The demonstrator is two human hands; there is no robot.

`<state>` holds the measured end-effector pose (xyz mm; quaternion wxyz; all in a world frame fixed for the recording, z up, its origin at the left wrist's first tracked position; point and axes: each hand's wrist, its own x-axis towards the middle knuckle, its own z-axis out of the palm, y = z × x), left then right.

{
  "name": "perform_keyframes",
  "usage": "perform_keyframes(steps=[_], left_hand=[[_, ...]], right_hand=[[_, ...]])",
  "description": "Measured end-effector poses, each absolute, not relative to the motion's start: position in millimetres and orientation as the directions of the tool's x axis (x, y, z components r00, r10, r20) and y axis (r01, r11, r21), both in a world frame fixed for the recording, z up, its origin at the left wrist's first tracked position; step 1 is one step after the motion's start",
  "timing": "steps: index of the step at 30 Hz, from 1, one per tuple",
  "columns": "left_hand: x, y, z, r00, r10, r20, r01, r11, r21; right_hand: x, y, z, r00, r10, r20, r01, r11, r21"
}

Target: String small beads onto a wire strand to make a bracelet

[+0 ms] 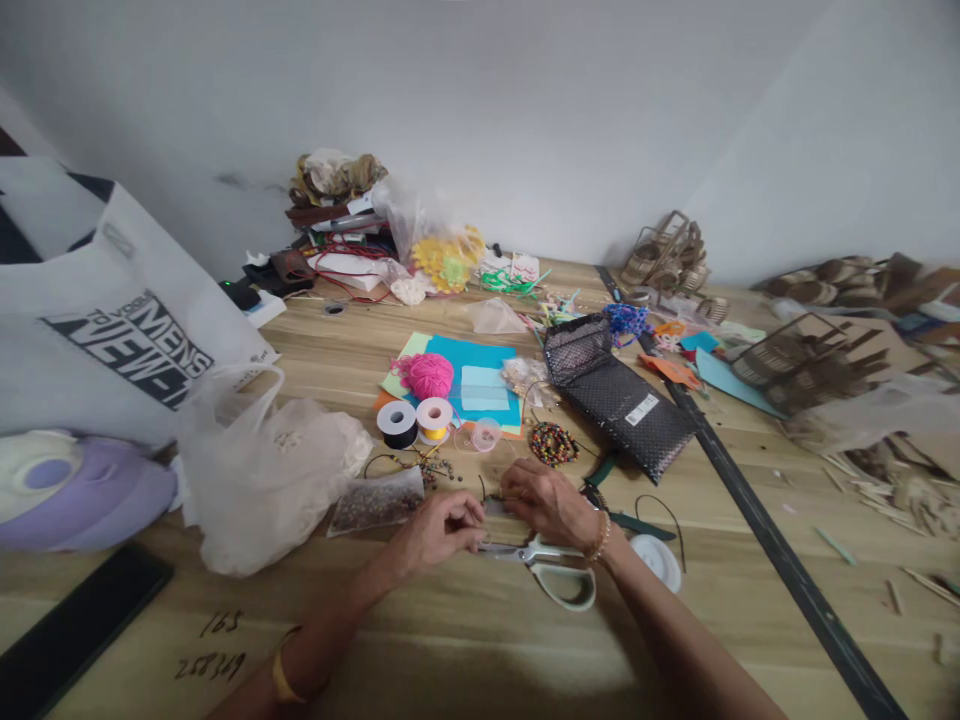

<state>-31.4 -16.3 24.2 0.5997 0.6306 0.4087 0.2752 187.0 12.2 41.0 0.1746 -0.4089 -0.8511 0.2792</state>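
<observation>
My left hand [439,528] and my right hand [546,500] meet low over the wooden table [480,640], fingers pinched together on something small I cannot make out. White-handled scissors [551,570] lie just below the hands. A packet of dark beads [377,500] lies left of my left hand. A pile of coloured beads [553,443] sits just beyond my right hand. Black [397,422] and yellow [434,418] thread spools stand behind, near a pink yarn ball [427,375].
A crumpled clear plastic bag [262,470] and a white printed tote [112,340] fill the left side. A black bubble mailer [619,395] lies right of centre. Craft clutter lines the back wall; wicker baskets [795,365] stand at right. A dark phone [71,630] lies near left.
</observation>
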Motion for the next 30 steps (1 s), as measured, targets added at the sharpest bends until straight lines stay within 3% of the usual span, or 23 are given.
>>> perform_keyframes(steps=[2,5,7,9,16,30], left_hand=[[-32.7,-14.5,23.0,0.477,0.868,-0.135,0.114,0.092,0.989],[-34.9,-12.8,24.2,0.415,0.906,-0.087,0.037,0.079,0.996],[-36.4,-12.7,26.0,0.365,0.929,-0.065,0.012,0.066,0.998],[-37.3,-13.4,27.3,0.322,0.944,-0.074,0.004,0.077,0.997],[-35.7,-13.4,29.0,0.226,0.97,-0.092,-0.069,0.11,0.992],[-31.6,-14.8,24.8,0.263,0.959,-0.11,-0.1,0.14,0.985]], right_hand=[[180.0,3.8,42.6,-0.539,0.84,0.06,0.532,0.395,-0.749],[164.9,-9.4,39.8,-0.526,0.846,-0.089,0.315,0.097,-0.944],[155.0,-15.2,35.3,-0.586,0.791,-0.175,0.126,-0.124,-0.984],[148.1,-17.6,30.2,-0.597,0.777,-0.2,0.03,-0.227,-0.973],[149.1,-15.6,21.1,-0.527,0.822,-0.216,0.066,-0.214,-0.975],[157.1,-14.7,21.8,-0.593,0.772,-0.227,0.146,-0.174,-0.974]])
